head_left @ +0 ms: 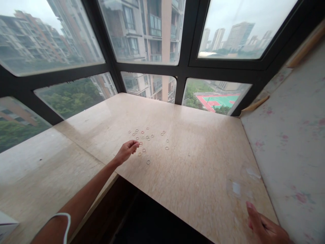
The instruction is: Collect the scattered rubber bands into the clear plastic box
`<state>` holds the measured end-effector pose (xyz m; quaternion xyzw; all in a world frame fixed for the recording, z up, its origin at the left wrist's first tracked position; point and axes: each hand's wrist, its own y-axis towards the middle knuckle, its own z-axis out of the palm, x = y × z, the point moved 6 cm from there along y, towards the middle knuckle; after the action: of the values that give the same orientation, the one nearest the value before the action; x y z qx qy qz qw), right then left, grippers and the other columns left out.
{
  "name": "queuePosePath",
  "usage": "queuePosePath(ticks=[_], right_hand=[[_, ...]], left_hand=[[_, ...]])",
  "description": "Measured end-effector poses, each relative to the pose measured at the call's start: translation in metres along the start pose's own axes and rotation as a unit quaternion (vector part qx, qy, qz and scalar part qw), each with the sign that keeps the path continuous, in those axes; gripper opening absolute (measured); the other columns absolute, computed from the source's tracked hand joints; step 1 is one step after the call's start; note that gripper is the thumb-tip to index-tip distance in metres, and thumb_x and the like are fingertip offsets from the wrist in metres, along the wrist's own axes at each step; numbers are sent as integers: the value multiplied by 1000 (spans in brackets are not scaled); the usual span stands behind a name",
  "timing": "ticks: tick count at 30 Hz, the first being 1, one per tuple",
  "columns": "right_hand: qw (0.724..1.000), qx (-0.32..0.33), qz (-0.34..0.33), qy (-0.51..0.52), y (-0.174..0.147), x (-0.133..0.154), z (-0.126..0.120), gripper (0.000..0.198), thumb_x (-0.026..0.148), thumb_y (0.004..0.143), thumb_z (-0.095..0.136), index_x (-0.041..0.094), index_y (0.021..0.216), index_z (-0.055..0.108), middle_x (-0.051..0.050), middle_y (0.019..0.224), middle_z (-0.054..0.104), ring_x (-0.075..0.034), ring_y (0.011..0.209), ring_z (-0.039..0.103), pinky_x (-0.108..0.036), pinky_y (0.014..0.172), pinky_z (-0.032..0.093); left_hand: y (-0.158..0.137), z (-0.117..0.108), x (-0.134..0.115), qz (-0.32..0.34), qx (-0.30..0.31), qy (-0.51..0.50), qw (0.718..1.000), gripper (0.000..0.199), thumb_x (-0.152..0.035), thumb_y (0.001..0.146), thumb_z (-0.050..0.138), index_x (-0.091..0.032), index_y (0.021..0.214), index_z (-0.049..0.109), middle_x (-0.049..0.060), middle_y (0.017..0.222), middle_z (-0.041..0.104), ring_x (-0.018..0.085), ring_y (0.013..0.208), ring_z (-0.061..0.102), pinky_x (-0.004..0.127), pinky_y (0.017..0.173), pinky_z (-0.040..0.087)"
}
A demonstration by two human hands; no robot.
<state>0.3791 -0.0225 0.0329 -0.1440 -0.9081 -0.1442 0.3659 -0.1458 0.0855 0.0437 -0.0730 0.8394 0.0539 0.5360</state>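
Several small thin rings (146, 138), like rubber bands, lie scattered on a beige marble-look window sill (193, 159). My left hand (127, 151) reaches out over the sill with its fingertips pinched together at the near-left edge of the scatter, touching or just above a ring; whether it holds one I cannot tell. A single ring (148, 162) lies apart, just right of that hand. My right hand (264, 227) hovers at the sill's near right corner, fingers loosely spread, holding nothing.
Dark-framed bay windows (182, 67) close off the far side. A floral-papered wall (291, 135) bounds the right. A lower side ledge (43, 169) joins on the left. A white cord (64, 220) loops over my left arm. A dark gap (142, 220) lies below the sill's front edge.
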Motion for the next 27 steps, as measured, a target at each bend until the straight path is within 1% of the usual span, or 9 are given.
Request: queuePosePath(ticks=[3,6,9,12,16,20,23,25,27], right_hand=[[1000,-4,-17,2,0,-2,2,59,65,81,49,23,41,43,0,38,44,-16,39,45,-27,41,33],[999,-6,-44,3,2,-4,4,59,63,84,48,22,42,41,2,39,41,-14,38,41,-26,41,32],[997,-1,-72,12,5,-5,7,59,61,86,46,22,42,40,3,40,39,-12,38,40,-25,42,31],[996,0,-85,28,7,-7,9,59,57,89,45,21,42,39,3,40,38,-11,38,40,-24,44,31],[994,-4,-96,54,8,-7,11,57,49,91,46,20,42,40,4,40,39,-10,38,41,-23,45,31],[992,-7,-100,81,7,-7,12,56,43,93,46,20,42,41,4,41,41,-10,39,42,-23,46,31],[991,-9,-97,88,7,-9,12,55,40,94,47,19,43,43,4,41,43,-9,39,42,-23,46,31],[991,-6,-99,88,7,-10,12,55,38,94,47,19,43,44,4,41,44,-9,39,43,-23,47,31],[991,-2,-104,88,8,-10,13,55,38,94,47,19,43,44,4,41,43,-9,39,43,-22,47,31]], left_hand=[[-3,33,-21,3,37,-94,995,35,-52,78,60,-17,81,57,-3,59,50,10,52,44,23,51,36],[-7,74,-41,8,75,-167,983,35,-51,77,63,-17,78,54,-3,59,49,9,52,43,23,50,35],[-14,121,-64,17,112,-213,970,34,-49,78,64,-17,79,54,-4,58,48,8,51,42,22,50,33],[-24,171,-91,32,158,-225,961,31,-47,81,61,-17,79,54,-4,58,48,8,52,42,22,50,33],[-36,235,-130,79,210,-178,958,24,-41,86,55,-17,81,56,-3,61,49,10,55,46,23,51,35],[-42,292,-162,192,219,-86,953,13,-26,87,52,-18,79,60,3,76,56,14,69,52,27,61,42],[-45,329,-170,255,228,-24,939,14,-15,86,51,-18,78,62,6,86,58,17,79,55,30,70,45],[-45,349,-168,267,236,16,934,16,-11,86,50,-17,80,63,8,89,58,18,83,56,31,73,45],[-45,364,-162,266,240,58,932,18,-10,86,49,-16,83,65,9,92,59,18,84,56,32,73,45]])
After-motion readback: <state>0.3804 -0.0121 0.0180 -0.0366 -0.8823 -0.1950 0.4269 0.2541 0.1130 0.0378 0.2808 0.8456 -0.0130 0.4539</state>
